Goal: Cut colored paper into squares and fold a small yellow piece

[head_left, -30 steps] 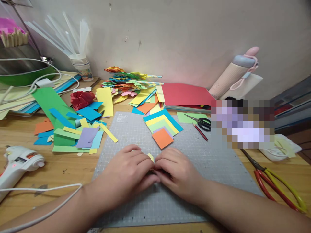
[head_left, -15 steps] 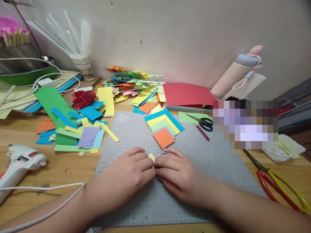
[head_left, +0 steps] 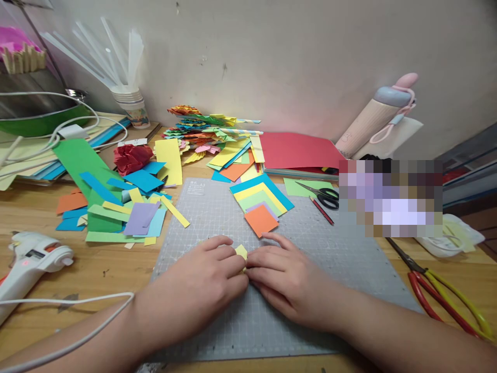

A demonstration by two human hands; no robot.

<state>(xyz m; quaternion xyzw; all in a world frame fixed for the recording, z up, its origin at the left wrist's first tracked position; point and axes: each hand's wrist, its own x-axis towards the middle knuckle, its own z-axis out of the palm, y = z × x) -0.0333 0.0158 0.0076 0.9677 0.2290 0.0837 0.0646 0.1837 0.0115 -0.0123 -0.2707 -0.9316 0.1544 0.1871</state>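
My left hand (head_left: 202, 280) and my right hand (head_left: 285, 277) meet fingertip to fingertip on the grey cutting mat (head_left: 341, 259). Both are closed in a pinch on a small piece of yellow paper (head_left: 241, 252), of which only a corner pokes up between them. Just beyond the hands lies a fanned stack of paper squares (head_left: 261, 199), orange on top, then purple, green, yellow and blue.
A white glue gun (head_left: 31, 259) with its cord lies at the left. Loose coloured scraps (head_left: 116, 207) cover the left of the wooden table. Black scissors (head_left: 324, 196), a red pencil (head_left: 321, 211) and red-yellow shears (head_left: 442, 290) lie right. Red sheets (head_left: 298, 150) and a bottle (head_left: 373, 122) stand behind.
Both hands stay pinched on the yellow paper. The right hand's fingers have stretched a little farther forward; the paper's corner shows slightly more.
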